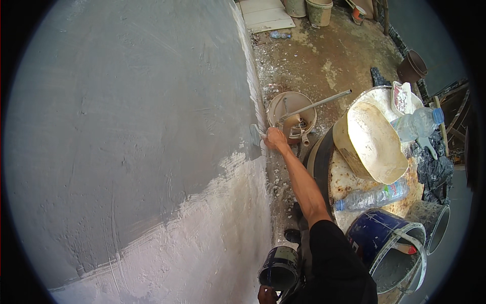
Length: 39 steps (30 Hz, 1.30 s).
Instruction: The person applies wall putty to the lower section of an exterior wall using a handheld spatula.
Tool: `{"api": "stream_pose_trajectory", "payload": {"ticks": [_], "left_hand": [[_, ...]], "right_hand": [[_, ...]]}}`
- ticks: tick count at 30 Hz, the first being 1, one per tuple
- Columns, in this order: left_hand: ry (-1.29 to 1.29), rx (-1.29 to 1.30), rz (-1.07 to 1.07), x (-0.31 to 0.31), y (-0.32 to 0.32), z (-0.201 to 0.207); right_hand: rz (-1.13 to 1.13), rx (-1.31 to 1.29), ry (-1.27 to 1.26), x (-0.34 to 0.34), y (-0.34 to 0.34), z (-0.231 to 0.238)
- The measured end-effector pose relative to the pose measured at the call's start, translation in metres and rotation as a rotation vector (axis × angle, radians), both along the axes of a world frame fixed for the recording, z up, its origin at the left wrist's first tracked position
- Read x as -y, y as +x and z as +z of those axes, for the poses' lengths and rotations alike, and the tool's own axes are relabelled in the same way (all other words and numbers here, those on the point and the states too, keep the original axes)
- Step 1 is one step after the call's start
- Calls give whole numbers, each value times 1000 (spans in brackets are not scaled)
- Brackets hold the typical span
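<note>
At the wall's right-hand edge, my right hand is closed around what looks like a paintbrush, its grey-coated head flat against the wall. Grey coating covers most of that surface, with a ragged, streaked border above a whitish part. My left hand, low in the view, is closed at the rim of a small dark paint bucket. The bucket tilts towards me, and shadow hides most of its inside.
Beyond my right hand, a pale bucket holds a pole and tools. On my right, a rusty drum carries a cut-open plastic container and water bottles. A blue bucket stands nearer. White debris litters the floor.
</note>
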<state>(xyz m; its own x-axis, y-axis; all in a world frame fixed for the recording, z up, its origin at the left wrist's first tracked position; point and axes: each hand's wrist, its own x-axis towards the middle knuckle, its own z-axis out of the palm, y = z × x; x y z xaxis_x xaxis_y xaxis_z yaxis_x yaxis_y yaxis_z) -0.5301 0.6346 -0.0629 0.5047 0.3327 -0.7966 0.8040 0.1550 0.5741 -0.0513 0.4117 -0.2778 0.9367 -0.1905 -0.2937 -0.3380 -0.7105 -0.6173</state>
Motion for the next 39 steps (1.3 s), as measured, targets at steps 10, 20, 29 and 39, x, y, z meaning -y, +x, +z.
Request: {"api": "stream_pose_trajectory", "payload": {"ticks": [10,20,29,39], "left_hand": [[-30,-43,-40,7,2,23],[16,165,-216,-3,-3,31],[-7,164,-214,0,-9,42],[34,213,-229,-8,-26,36]], "right_hand": [[-82,200,-60,-2,-25,34],[46,272,73,-10,-78,208],[-143,115,-99,8,-58,129],[94,214,52,-20,-80,185]]}}
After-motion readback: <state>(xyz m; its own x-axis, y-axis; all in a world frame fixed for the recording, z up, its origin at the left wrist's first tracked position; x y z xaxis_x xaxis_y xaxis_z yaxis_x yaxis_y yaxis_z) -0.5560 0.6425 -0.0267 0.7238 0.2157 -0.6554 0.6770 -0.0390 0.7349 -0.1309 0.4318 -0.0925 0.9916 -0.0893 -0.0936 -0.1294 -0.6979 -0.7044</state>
